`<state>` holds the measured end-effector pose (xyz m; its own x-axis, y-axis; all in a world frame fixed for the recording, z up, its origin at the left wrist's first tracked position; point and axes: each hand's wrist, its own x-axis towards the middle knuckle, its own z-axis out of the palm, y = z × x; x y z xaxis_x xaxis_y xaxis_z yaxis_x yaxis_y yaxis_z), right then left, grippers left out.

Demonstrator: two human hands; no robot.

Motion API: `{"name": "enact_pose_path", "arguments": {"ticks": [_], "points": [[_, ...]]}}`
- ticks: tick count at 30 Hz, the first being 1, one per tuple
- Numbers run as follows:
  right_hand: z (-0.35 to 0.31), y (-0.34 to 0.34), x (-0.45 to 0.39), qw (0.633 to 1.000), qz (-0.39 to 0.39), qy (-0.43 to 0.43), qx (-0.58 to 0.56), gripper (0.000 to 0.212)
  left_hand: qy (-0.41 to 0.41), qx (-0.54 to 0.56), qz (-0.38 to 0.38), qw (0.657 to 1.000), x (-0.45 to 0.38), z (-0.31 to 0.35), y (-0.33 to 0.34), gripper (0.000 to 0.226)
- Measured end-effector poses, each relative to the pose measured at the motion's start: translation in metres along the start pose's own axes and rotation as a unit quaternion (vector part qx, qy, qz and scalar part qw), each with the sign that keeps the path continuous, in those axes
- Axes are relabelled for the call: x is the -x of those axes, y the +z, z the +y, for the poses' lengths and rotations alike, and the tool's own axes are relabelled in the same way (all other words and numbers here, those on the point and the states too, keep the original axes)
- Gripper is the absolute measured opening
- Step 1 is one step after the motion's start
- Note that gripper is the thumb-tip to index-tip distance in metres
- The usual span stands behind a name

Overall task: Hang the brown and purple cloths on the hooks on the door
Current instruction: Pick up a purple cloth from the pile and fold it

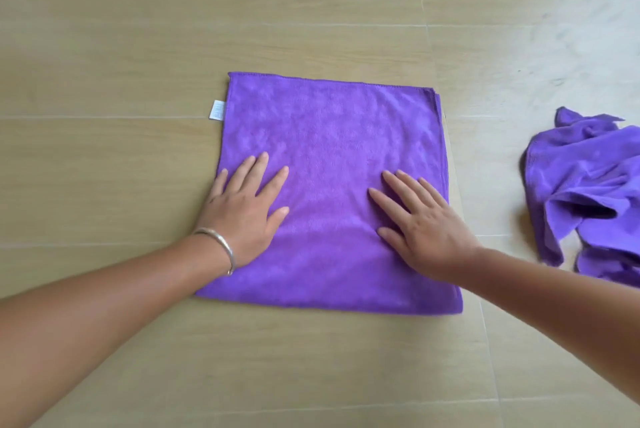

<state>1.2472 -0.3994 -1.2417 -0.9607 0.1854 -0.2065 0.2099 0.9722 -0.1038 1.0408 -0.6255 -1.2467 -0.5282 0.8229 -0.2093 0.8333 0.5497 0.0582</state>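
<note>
Your left hand lies flat, fingers spread, palm down on the left part of the purple cloth, gripping nothing; a thin metal bangle circles that wrist. A small white tag sticks out from the cloth's left edge, near its far corner. The cloth itself is spread smooth and square on the wood-patterned floor, seemingly folded double, since a second edge peeks out along its right side. Your right hand also rests open and flat on the cloth's right part, fingers splayed, holding nothing. Well apart to the right, a crumpled purple cloth lies heaped on the floor, partly cut off by the frame.
</note>
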Motion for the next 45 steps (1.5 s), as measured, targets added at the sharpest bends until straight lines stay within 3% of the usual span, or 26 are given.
{"name": "enact_pose_path", "arguments": {"ticks": [4, 9, 12, 17, 21, 25, 27, 31, 37, 40, 42, 45], "points": [[0.009, 0.008, 0.054, 0.993, -0.003, -0.115, 0.02, 0.058, 0.145, -0.024, -0.001, 0.989, 0.068, -0.009, 0.012, 0.07], [-0.008, 0.026, 0.095, 0.985, -0.029, -0.162, 0.046, 0.083, 0.253, -0.086, -0.02, 0.963, 0.12, -0.02, 0.031, 0.079], [-0.004, 0.03, 0.097, 0.982, -0.051, -0.167, 0.071, 0.086, 0.251, -0.08, -0.015, 0.964, 0.12, -0.023, 0.034, 0.074], [-0.008, 0.025, 0.097, 0.981, -0.08, -0.149, 0.093, 0.072, 0.231, -0.065, 0.007, 0.971, 0.117, -0.018, 0.025, 0.056], [-0.022, 0.002, 0.099, 0.982, -0.13, -0.083, 0.11, 0.063, 0.191, -0.055, -0.049, 0.979, 0.119, -0.005, 0.003, 0.058], [-0.036, -0.042, 0.115, 0.978, -0.175, 0.032, 0.112, 0.063, 0.093, -0.076, -0.155, 0.981, 0.129, -0.001, -0.034, 0.06], [-0.042, -0.076, 0.121, 0.974, -0.192, 0.054, 0.106, 0.063, 0.069, -0.1, -0.203, 0.972, 0.137, -0.001, -0.062, 0.061], [-0.049, -0.166, 0.134, 0.972, -0.198, 0.044, 0.116, 0.062, 0.106, -0.105, -0.203, 0.968, 0.154, 0.003, -0.145, 0.062], [-0.056, -0.336, 0.167, 0.972, -0.199, 0.028, 0.121, 0.063, 0.228, -0.094, -0.129, 0.961, 0.184, 0.013, -0.316, 0.056], [-0.068, -0.43, 0.184, 0.976, -0.195, 0.042, 0.09, 0.062, 0.233, -0.086, -0.173, 0.953, 0.201, 0.013, -0.398, 0.065], [-0.08, -0.498, 0.195, 0.978, -0.188, 0.048, 0.079, 0.059, 0.24, -0.116, -0.26, 0.928, 0.214, 0.013, -0.46, 0.065], [-0.1, -0.6, 0.216, 0.98, -0.178, 0.056, 0.069, 0.054, 0.247, -0.143, -0.278, 0.917, 0.233, 0.023, -0.564, 0.064]]}}
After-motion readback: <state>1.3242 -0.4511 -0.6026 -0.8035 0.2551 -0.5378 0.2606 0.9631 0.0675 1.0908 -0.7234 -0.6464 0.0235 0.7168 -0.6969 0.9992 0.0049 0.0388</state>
